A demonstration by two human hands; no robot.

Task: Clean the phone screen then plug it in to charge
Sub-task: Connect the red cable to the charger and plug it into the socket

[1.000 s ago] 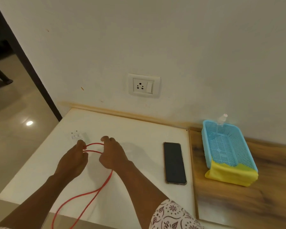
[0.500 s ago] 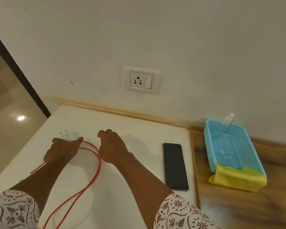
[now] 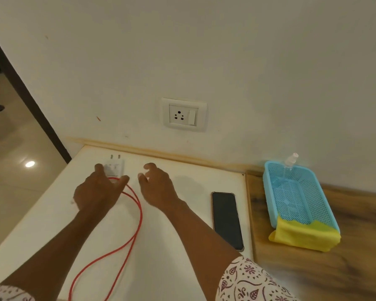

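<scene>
The black phone [image 3: 226, 220] lies screen up on the white table [image 3: 182, 213], right of my arms. A white charger adapter [image 3: 115, 167] rests near the table's back edge, prongs toward the wall, and its red cable [image 3: 137, 216] loops toward me and off the front edge. My left hand [image 3: 98, 190] is spread over the adapter's near end, index finger on its left side and thumb below its right corner. The cable runs under the palm. My right hand [image 3: 156, 185] hovers beside it, fingers loosely curled and holding nothing. The wall socket [image 3: 183, 115] is above.
A blue plastic basket [image 3: 321, 192] stands on the wooden surface [image 3: 356, 246] to the right. A yellow cloth [image 3: 304, 235] is draped over its near end and a clear spray bottle [image 3: 290, 165] leans at its far end. A dark door frame [image 3: 30, 109] borders the left.
Both hands have let go of the red cable loop. My left hand has moved forward onto the adapter, and my right hand has opened beside it.
</scene>
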